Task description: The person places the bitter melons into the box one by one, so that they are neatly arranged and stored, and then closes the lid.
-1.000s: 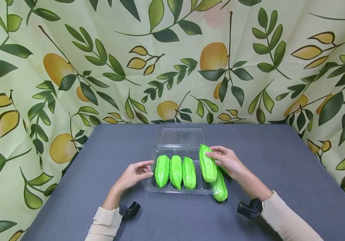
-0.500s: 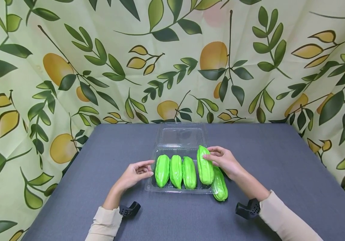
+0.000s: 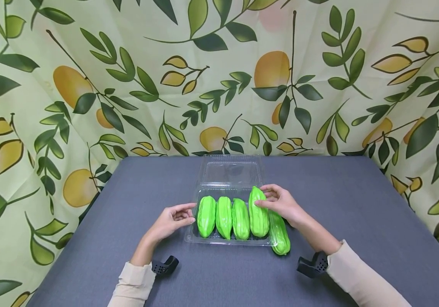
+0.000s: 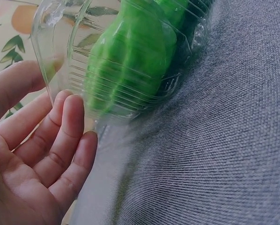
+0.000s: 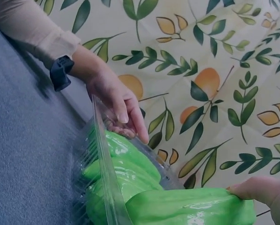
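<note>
In the head view my right hand (image 3: 284,205) pinches a bright green ridged fruit (image 3: 259,217) by its right side, thumb on top. This fruit is at the right end of the clear plastic clamshell container (image 3: 212,242), beside three similar fruits (image 3: 224,217) lying in a row. The right wrist view shows the held fruit (image 5: 191,206) tilted over the others. My left hand (image 3: 171,222) grips the container's left rim. In the left wrist view its fingers (image 4: 74,117) are at the clear wall, with one digit tip behind the rim.
Another green ridged fruit (image 3: 279,236) lies on the grey cloth (image 3: 219,277) against the container's right side, partly under the right hand. The container's lid (image 3: 231,172) is folded back, away from the person. A leaf-patterned curtain (image 3: 219,85) stands behind the table.
My right hand has moved left and slightly down with its fruit, bringing it from the container's right edge alongside the row. The left hand has stayed in place.
</note>
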### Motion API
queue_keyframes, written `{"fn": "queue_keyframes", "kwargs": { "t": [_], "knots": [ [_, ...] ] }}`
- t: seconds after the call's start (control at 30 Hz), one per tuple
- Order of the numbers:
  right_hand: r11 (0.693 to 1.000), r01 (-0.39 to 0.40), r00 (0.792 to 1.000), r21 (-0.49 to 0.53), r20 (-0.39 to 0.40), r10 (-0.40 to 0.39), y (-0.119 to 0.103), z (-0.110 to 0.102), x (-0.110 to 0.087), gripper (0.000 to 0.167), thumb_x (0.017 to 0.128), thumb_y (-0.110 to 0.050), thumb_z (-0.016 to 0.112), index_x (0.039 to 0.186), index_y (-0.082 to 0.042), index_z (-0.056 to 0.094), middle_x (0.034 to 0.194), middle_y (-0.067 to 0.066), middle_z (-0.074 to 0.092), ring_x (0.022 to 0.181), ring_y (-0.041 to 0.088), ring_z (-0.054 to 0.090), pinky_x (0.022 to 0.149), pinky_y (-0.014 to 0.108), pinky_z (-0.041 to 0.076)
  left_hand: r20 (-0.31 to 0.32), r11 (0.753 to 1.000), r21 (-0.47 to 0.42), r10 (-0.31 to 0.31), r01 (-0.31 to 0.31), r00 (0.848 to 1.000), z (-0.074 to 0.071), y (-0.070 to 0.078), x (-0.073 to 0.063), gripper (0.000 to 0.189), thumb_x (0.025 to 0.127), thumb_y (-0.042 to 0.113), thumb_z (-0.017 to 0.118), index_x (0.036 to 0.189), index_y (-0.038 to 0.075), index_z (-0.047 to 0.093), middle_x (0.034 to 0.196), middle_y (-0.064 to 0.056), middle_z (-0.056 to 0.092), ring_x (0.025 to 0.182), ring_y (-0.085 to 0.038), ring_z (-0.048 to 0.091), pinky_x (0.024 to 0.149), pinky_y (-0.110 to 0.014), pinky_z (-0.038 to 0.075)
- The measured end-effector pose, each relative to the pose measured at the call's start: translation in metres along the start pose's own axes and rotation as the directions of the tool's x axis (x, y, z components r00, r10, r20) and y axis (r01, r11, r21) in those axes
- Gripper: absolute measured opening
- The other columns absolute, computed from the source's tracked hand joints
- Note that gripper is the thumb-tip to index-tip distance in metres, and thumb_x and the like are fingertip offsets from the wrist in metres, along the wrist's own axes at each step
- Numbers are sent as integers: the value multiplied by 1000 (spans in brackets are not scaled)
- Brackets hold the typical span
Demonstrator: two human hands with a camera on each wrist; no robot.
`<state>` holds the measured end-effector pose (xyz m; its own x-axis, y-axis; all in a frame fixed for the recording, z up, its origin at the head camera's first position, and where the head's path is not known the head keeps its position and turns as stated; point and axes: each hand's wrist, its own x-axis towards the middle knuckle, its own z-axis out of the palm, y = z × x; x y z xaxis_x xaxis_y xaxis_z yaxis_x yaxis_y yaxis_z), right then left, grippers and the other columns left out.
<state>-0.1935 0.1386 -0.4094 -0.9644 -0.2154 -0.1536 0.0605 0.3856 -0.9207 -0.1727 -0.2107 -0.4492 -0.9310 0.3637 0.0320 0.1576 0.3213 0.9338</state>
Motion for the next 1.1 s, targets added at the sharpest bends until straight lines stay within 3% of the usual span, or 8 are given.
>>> {"fn": "queue_keyframes", "kwargs": {
  "t": [0.13, 0.3, 0.5, 0.67, 0.87, 1.1],
  "knots": [
    [997, 45, 999, -64, 20, -43, -1, 0, 0, 58, 88, -24, 70, 138, -7, 46, 128, 26, 53, 114, 35, 60, 88, 40, 53, 0, 1000, -10, 11, -11, 1000, 0, 1, 0, 47, 88, 5, 66, 130, -11, 52, 99, -17, 62, 82, 4, 58, 76, -14, 51],
    [985, 114, 993, -132, 46, -108, -1, -1, 1, 56, 87, -25, 71, 136, -8, 50, 126, 26, 56, 106, 31, 64, 82, 38, 54, 3, 1000, -17, 21, -21, 1000, 0, 1, 0, 47, 88, 4, 66, 130, -12, 52, 98, -14, 61, 82, 4, 57, 75, -13, 51],
    [941, 206, 978, -267, 72, -194, -4, 0, 1, 51, 86, -25, 73, 131, -7, 57, 112, 21, 65, 97, 27, 66, 76, 35, 55, 6, 999, -23, 27, -26, 1000, 0, 1, 0, 47, 88, 4, 66, 130, -12, 53, 98, -16, 60, 82, 4, 58, 75, -13, 51],
    [919, 221, 975, -328, 72, -209, -7, 0, 1, 47, 85, -22, 73, 127, -4, 60, 113, 21, 67, 98, 30, 66, 77, 36, 55, 10, 999, -25, 24, -24, 1000, 1, 0, 1, 47, 88, 4, 66, 130, -12, 52, 98, -15, 60, 82, 3, 58, 75, -13, 51],
    [916, 216, 975, -339, 34, -218, -6, -1, 0, 38, 83, -11, 74, 117, 3, 65, 120, 25, 64, 108, 39, 64, 90, 39, 57, 9, 999, -31, 22, -22, 1000, 1, 1, 1, 47, 88, 4, 66, 130, -12, 52, 98, -15, 60, 82, 3, 58, 76, -13, 51],
    [905, 271, 962, -327, 54, -269, 1, -2, -4, 45, 79, -8, 77, 119, 6, 62, 122, 26, 61, 112, 42, 61, 94, 42, 55, 9, 999, -30, 27, -27, 1000, 0, 0, 1, 47, 88, 4, 66, 130, -12, 52, 98, -17, 60, 82, 4, 58, 76, -13, 51]
  ]
}}
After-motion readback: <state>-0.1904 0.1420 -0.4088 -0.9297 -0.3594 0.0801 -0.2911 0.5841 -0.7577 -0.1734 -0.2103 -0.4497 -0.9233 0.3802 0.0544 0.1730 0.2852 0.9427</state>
